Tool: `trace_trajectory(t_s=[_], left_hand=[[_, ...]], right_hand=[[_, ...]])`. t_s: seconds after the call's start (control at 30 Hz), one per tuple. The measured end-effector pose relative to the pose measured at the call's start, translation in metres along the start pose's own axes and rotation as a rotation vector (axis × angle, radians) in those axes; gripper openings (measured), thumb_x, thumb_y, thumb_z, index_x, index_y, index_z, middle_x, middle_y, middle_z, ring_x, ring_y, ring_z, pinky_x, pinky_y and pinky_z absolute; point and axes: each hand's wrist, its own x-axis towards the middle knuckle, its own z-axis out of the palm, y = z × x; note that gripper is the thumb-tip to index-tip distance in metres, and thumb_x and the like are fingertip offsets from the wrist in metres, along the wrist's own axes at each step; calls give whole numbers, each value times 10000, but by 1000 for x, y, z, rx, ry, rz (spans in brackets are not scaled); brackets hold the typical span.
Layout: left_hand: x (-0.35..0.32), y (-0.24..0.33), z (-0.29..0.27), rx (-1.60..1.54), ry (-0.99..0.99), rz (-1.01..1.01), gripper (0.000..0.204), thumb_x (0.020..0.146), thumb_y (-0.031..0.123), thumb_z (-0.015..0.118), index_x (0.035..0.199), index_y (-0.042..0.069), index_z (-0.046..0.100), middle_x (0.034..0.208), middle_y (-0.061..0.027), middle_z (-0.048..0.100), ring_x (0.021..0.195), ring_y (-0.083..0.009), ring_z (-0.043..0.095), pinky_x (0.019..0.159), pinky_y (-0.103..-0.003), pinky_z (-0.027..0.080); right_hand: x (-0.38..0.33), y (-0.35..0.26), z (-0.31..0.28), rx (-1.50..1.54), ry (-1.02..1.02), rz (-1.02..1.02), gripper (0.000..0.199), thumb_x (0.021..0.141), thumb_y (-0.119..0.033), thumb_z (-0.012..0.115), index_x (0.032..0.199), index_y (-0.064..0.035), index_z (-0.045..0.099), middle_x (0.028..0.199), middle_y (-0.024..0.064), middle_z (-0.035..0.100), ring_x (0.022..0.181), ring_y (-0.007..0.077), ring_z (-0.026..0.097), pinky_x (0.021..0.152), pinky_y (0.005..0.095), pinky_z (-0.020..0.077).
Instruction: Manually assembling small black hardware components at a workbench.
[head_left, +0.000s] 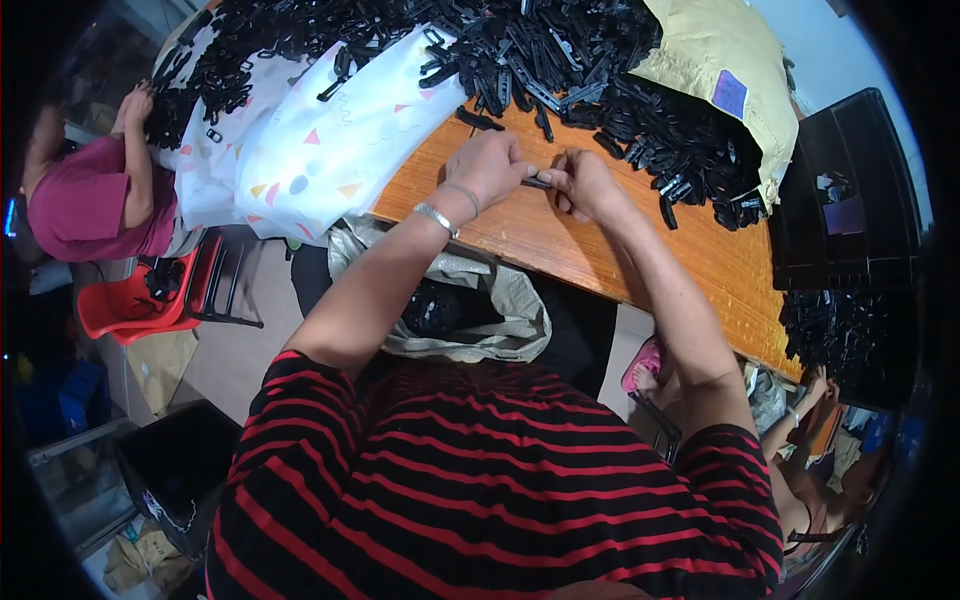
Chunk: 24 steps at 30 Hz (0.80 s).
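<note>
Above the bare front part of the wooden table point(510, 228), both my hands meet around a small dark, narrow plastic piece point(540, 183). My left hand point(487, 168), with bracelets at its wrist, pinches one end. My right hand point(588, 184) closes its fingers and thumb on the other end; much of the piece is hidden by the fingers. Just beyond my hands lies a large heap of loose black plastic parts point(540, 60), long and thin, spilling toward me. One such part point(478, 120) rests on the wood close to my left hand.
A white patterned sheet point(320, 140) covers the table's left side. An open woven sack point(520, 310) hangs at my lap. A yellowish sack point(720, 60) and a black crate point(845, 190) stand right. Co-workers sit left, by a red chair point(140, 305), and lower right.
</note>
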Motion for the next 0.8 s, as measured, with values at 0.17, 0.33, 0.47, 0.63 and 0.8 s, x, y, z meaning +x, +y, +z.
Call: trace_trajectory(t_s=[0.17,0.33,0.47,0.63,0.8], left_hand=[[6,8,-7,67,-135,-37,235,749,291,708,772,65,644,839,-140,664,803,-326,633,697,-404,496],[-51,-20,-19,95,-195,82,258,746,291,717,745,51,622,716,-121,621,678,-285,602,638,-367,478],[-83,-31,-47,-137,-133,205,223,762,213,720,735,26,603,664,-99,577,577,-244,550,575,-316,457],[-33,-24,-36,121,359,376,163,738,70,671,894,42,632,855,-89,578,844,-270,569,750,-354,473],[9,-37,-22,274,435,458,192,713,42,683,897,75,635,907,-72,574,943,-289,516,794,-364,451]], right_hand=[[7,3,-9,-145,-20,28,396,822,-358,695,759,-7,523,544,61,549,404,129,500,349,266,377],[-34,10,11,-281,-92,-91,328,839,-289,695,761,-2,555,602,60,579,442,121,533,411,259,430],[-33,26,-13,-307,100,-236,285,764,-290,731,779,-24,629,680,137,626,655,257,634,623,368,492],[-2,28,-52,-774,633,-287,190,772,-149,674,900,-39,588,946,153,597,845,366,603,699,438,490],[6,25,-33,-819,597,-317,236,777,-219,690,837,-15,587,840,182,640,800,365,623,710,442,493]])
